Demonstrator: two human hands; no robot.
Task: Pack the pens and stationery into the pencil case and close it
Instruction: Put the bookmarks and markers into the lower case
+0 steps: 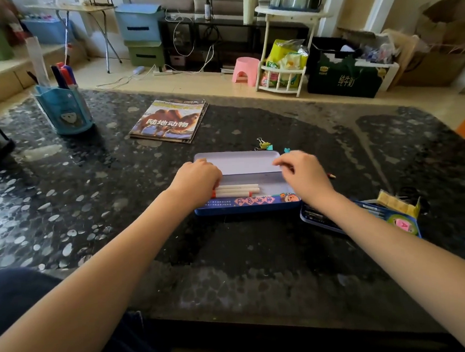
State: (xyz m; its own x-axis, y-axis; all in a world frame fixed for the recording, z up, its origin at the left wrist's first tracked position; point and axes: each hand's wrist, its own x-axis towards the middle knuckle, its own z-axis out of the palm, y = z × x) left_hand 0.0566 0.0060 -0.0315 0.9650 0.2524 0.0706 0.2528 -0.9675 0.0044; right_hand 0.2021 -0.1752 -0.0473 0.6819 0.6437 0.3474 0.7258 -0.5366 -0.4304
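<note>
A blue tin pencil case (248, 205) lies open mid-table, its pale lid (238, 162) tipped back. Inside lie three white pens (237, 190) with orange-red ends. My left hand (196, 178) rests on the case's left end, fingers at the lid's left corner and over the pen ends. My right hand (303, 173) hovers over the right end, fingertips touching the lid's right edge. Behind the lid sit binder clips (263, 144). A pencil tip (332, 175) shows right of my right hand.
A second blue case (364, 216) with pens and a yellow eraser lies at the right under my forearm. A magazine (169, 121) lies beyond the case, and a blue pen holder (64, 108) stands far left. The table's near edge runs below my arms.
</note>
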